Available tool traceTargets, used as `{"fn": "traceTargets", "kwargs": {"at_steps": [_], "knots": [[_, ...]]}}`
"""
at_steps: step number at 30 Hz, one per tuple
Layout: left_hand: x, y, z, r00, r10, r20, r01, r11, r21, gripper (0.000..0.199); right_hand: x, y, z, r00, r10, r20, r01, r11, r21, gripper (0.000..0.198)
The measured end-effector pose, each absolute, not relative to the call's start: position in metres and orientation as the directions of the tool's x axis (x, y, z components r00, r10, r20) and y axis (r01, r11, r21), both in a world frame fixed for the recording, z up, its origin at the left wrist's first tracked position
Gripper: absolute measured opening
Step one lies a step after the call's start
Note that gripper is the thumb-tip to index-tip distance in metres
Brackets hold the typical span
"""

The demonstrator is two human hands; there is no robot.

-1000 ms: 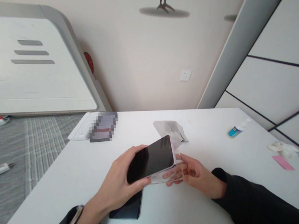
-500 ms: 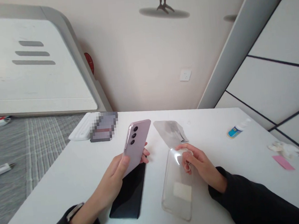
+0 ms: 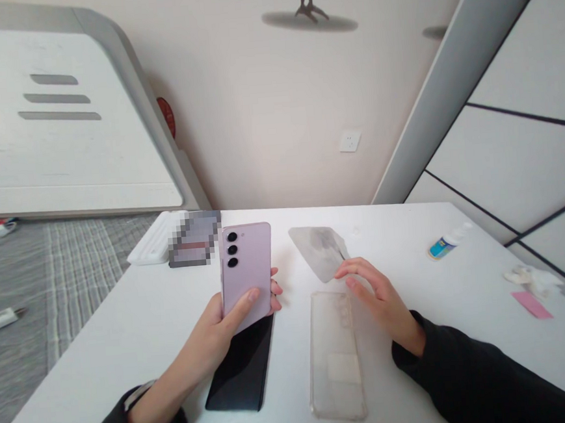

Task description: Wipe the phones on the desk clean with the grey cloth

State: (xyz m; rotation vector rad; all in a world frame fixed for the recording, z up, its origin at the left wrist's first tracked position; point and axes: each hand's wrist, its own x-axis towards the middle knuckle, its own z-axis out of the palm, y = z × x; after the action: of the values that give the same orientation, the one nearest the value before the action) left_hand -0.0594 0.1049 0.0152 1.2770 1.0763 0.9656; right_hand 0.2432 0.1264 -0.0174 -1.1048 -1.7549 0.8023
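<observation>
Fingers of left hand [image 3: 222,320] grip pink phone [image 3: 245,273] upright, cameras topmost; right hand [image 3: 374,295] open.

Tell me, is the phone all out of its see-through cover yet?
Yes, that part looks done. The clear case lies flat on the white table, apart from the phone. In hand: the left hand holds the pink phone upright, back and cameras showing. The right hand is open above the table, beside the case's top and near the grey cloth. Left untouched: the cloth and small bottle.
</observation>
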Motion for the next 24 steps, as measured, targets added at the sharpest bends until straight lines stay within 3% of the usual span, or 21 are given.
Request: {"fn": "traceTargets", "kwargs": {"at_steps": [6,12,20,24], "knots": [[-0.058,0.105,0.019,0.343,0.936,-0.085,0.04,0.075,0.996,0.035,0.249,0.132,-0.022,-0.215,0.897,0.387,0.503,0.442,-0.743,0.023],[-0.055,0.1,0.02,0.48,0.866,-0.141,0.03,0.144,0.989,0.04,0.261,0.148,-0.034,-0.215,0.902,0.375,0.614,0.423,-0.666,0.039],[-0.057,0.096,0.021,0.571,0.768,-0.289,0.213,0.202,0.956,0.043,0.263,0.157,-0.038,-0.123,0.898,0.423,0.568,0.413,-0.712,0.032],[-0.05,0.092,0.027,0.474,0.811,-0.342,0.299,0.218,0.929,0.065,0.262,0.154,-0.026,0.004,0.875,0.484,0.518,0.413,-0.749,0.018]]}}
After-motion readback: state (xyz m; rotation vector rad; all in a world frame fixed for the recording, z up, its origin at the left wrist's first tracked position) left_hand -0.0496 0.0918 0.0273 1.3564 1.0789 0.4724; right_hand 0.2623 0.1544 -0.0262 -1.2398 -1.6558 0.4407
